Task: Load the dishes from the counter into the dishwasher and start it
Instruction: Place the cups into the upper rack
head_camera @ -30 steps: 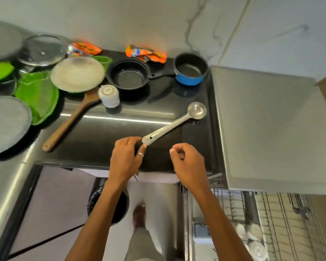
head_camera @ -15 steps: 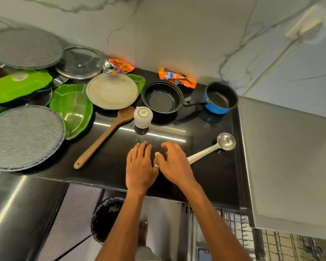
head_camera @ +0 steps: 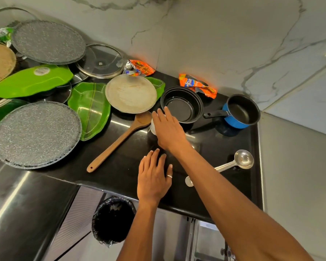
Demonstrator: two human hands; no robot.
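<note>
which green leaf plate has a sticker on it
The far-left green leaf plate, bearing a round white sticker; the green plate beside the beige plate shows none.

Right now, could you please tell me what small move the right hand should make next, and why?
Probably curl the right hand round the small white cup and lift it. The hand lies over the cup with fingers straight, beside the wooden spatula and the stacked black bowls; the left hand is flat and holds nothing.
</note>
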